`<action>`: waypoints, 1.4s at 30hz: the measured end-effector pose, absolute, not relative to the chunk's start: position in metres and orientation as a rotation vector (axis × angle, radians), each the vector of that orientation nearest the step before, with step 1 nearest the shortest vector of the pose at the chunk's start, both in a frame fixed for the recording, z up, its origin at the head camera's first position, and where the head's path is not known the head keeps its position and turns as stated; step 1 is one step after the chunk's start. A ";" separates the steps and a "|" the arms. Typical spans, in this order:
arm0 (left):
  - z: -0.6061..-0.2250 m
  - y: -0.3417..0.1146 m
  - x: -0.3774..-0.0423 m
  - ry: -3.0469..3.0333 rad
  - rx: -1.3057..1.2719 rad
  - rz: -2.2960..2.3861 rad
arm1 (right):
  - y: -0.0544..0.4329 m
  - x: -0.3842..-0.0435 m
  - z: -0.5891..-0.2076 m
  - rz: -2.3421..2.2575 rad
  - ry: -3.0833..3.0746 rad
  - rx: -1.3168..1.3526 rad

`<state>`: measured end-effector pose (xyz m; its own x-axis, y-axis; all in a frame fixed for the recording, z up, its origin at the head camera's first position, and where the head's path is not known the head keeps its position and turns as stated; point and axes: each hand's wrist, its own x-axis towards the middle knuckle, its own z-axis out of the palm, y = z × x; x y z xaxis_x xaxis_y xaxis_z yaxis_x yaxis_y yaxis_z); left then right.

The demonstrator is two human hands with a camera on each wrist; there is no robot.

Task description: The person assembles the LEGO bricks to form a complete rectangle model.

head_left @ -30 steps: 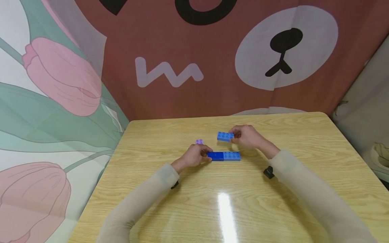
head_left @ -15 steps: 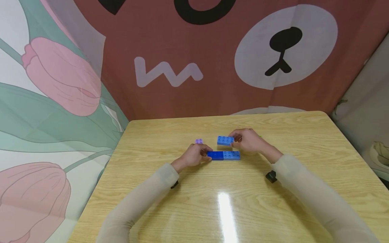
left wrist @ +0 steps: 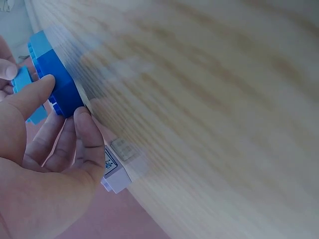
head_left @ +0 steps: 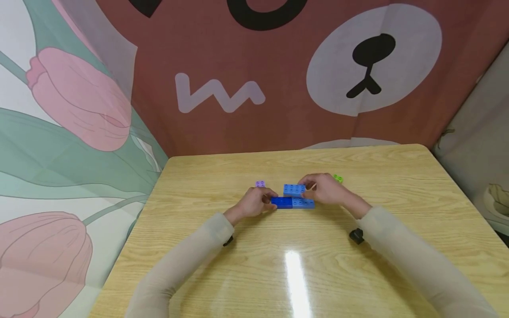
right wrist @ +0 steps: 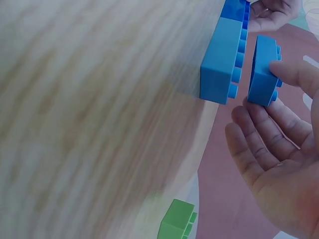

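On the table, a dark blue toy building brick stands end to end with a light blue studded brick. My left hand grips the dark blue brick's left end, thumb in front and fingers behind. My right hand pinches a second light blue brick by its right end. In the right wrist view this held brick hovers studs up, a narrow gap above the studs of the lower light blue brick. From the left wrist, the dark blue brick shows between thumb and fingers.
A small purple brick lies behind my left hand; the left wrist view shows a printed picture on its side. A small green brick sits behind my right hand. The wooden table meets a patterned cloth at its back edge.
My right hand has come down and nearer with its light blue brick, closer to the row. The green brick has come into sight behind it. My left hand stays put.
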<state>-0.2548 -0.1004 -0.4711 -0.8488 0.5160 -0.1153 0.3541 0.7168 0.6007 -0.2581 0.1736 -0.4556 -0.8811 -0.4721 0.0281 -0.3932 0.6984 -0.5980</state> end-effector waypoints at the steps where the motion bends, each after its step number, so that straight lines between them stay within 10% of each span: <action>1: -0.471 -0.100 -0.255 2.649 0.688 0.844 | 0.173 -0.257 -0.456 -0.927 2.774 -0.712; 42: -0.472 -0.102 -0.256 2.670 0.728 0.829 | 0.168 -0.245 -0.462 -0.868 2.763 -0.783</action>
<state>-0.2560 -0.1020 -0.4724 -0.8432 0.5301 -0.0891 0.3865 0.7131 0.5849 -0.2454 0.1678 -0.4622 -0.8544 -0.5192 0.0205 -0.4376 0.6977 -0.5672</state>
